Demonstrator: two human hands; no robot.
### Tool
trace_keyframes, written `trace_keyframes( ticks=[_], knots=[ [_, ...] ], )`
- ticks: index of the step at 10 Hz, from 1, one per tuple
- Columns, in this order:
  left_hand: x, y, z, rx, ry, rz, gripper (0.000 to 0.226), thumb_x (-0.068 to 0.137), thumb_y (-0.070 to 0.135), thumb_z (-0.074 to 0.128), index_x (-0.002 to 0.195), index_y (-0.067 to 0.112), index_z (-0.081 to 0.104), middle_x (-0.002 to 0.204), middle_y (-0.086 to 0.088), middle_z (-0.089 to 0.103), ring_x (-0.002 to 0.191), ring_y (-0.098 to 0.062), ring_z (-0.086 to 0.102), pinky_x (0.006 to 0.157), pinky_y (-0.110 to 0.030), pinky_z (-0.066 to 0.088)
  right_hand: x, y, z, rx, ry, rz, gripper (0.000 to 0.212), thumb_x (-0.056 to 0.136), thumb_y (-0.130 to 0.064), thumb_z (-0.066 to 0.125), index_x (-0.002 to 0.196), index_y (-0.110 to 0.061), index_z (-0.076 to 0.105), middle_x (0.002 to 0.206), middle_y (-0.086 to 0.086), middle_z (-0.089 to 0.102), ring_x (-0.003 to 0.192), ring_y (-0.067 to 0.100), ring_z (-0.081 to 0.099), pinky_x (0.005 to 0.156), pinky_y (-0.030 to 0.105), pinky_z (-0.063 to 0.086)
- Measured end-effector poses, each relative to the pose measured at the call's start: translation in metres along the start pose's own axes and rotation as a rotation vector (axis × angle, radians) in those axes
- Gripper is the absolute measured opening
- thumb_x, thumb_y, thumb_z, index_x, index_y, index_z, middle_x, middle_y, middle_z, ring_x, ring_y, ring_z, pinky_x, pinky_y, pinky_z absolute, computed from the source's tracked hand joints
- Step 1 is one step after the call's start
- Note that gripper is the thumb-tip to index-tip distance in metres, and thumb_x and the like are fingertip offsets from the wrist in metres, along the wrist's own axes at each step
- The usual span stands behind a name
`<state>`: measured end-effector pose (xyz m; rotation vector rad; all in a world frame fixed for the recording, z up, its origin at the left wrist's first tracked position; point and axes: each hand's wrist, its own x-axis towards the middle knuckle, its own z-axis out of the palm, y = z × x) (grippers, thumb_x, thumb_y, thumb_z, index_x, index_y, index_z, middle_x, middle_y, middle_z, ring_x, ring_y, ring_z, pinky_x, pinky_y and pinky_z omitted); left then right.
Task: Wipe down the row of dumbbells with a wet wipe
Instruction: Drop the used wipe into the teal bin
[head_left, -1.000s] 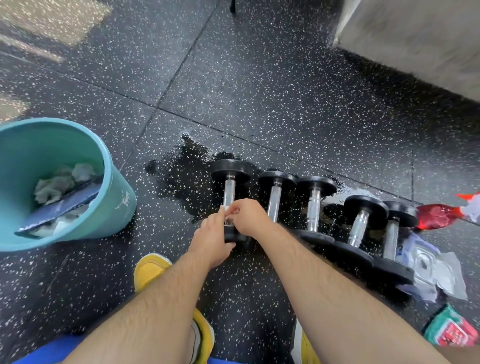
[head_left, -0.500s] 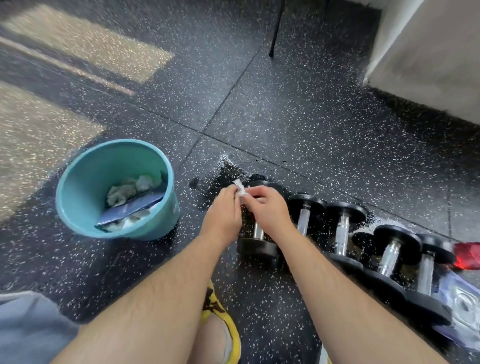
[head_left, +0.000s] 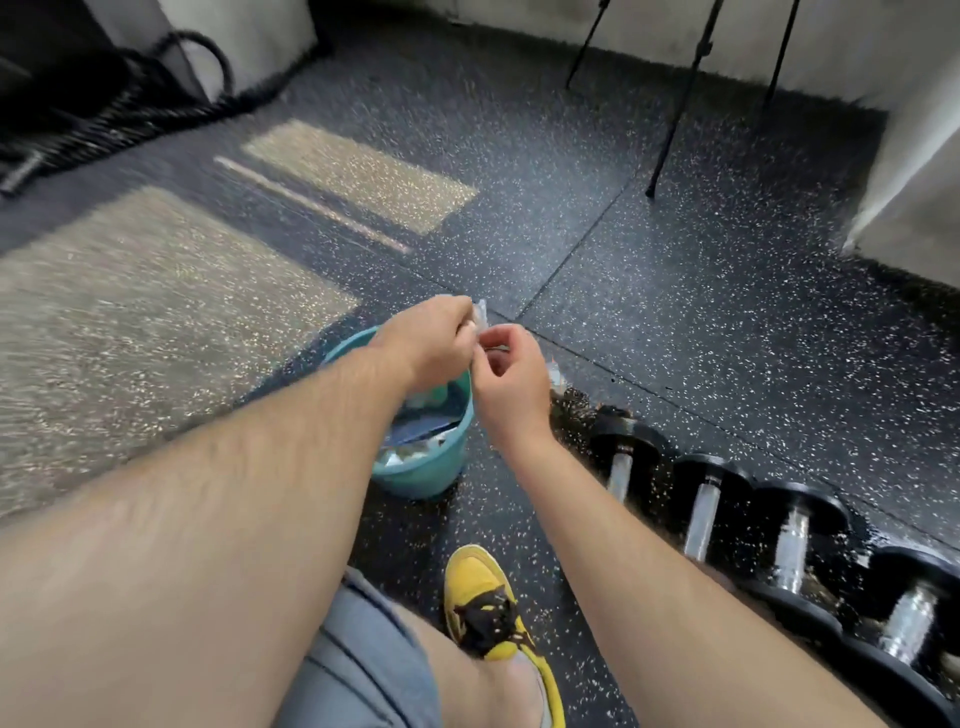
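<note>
My left hand (head_left: 434, 338) and my right hand (head_left: 511, 382) are raised together above the teal bucket (head_left: 431, 467). Between the fingertips of both hands shows a small white piece, the wet wipe (head_left: 480, 314), pinched by the left hand's fingers; the right hand's curled fingertips meet it from the right. The row of black dumbbells (head_left: 789, 540) with chrome handles lies on the wet floor at the lower right, apart from both hands.
The teal bucket holds crumpled used wipes and a dark blue packet. My yellow shoe (head_left: 488, 603) stands below the bucket. Black tripod legs (head_left: 675, 104) rise at the back, a thick black rope (head_left: 104, 109) lies far left, and a grey wall corner (head_left: 914, 171) is at right.
Both hands have lifted off the leftmost dumbbell and moved left to over the bucket, holding the wipe. The view has swung left, and the dumbbells now sit at the lower right.
</note>
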<state>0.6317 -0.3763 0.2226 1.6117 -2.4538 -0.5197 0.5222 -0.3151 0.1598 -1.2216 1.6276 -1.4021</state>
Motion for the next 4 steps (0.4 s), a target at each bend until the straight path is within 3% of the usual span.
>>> trace_keyframes(
  ticks=[1,2,3,4],
  knots=[
    [-0.003,-0.010,-0.019,0.221,-0.205,-0.156,0.024,0.097,0.026,0.038,0.106,0.014,0.058,0.116,-0.012,0.064,0.101,-0.031,0.059,0.082,-0.037,0.046,-0.002,-0.005,0.023,-0.182,-0.217,0.004,0.015,0.092,-0.019,0.062,0.106,-0.020,0.067,0.108,-0.001,0.068,0.096,0.011,0.066,0.089,0.034,0.053],
    [-0.014,-0.024,-0.021,0.440,-0.528,-0.249,0.036,0.105,0.026,0.036,0.133,0.009,0.050,0.131,-0.014,0.059,0.117,-0.030,0.057,0.088,-0.032,0.043,-0.004,-0.001,0.031,-0.413,-0.404,0.045,0.029,0.096,-0.028,0.059,0.124,-0.026,0.066,0.127,-0.006,0.065,0.116,0.015,0.060,0.100,0.033,0.047],
    [-0.017,-0.032,-0.020,0.464,-0.589,-0.263,0.038,0.106,0.027,0.035,0.130,0.007,0.056,0.127,-0.013,0.062,0.114,-0.028,0.059,0.084,-0.028,0.042,-0.006,-0.004,0.028,-0.405,-0.346,0.054,0.027,0.099,-0.032,0.053,0.121,-0.026,0.067,0.121,-0.005,0.068,0.109,0.017,0.063,0.096,0.035,0.049],
    [-0.008,-0.029,-0.015,0.317,-0.453,-0.275,0.038,0.106,0.029,0.033,0.128,0.007,0.056,0.130,-0.014,0.060,0.118,-0.029,0.057,0.088,-0.031,0.041,0.003,-0.013,0.025,-0.393,-0.266,0.039,0.024,0.101,-0.032,0.049,0.110,-0.021,0.068,0.108,0.000,0.071,0.098,0.020,0.064,0.086,0.035,0.050]
  ],
)
